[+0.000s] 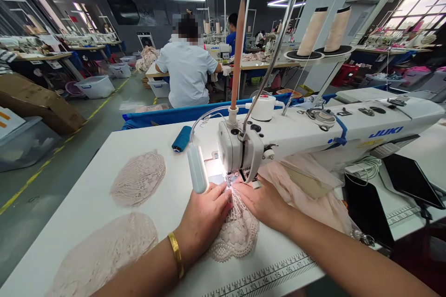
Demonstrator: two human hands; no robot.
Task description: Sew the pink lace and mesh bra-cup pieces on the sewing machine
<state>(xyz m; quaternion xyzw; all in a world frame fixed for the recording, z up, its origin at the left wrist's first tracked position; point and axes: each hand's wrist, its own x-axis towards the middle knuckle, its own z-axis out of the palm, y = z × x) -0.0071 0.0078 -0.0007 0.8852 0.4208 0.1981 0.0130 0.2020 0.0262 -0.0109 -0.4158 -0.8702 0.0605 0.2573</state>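
Note:
A beige scalloped lace piece [237, 236] lies under the needle area of a white sewing machine [240, 148], its wide edge spread toward me. My left hand [205, 211], with a gold bracelet at the wrist, is closed on the left side of the lace, thumb and fingers together close to the presser foot. From the right, my right hand [263, 197] presses the lace with its fingers held together, fingertips beside the needle area. A lamp [197, 167] lights this spot. The fingertips partly hide the narrow end of the lace.
Two lace pieces [139, 178] [108, 250] lie on the white table at left. A teal thread spool [181, 139] stands behind them. Sheer beige fabric [313, 190] and a black phone-like device [367, 209] are at right. A ruler strip [265, 278] runs along the front edge. A person [190, 65] sits ahead.

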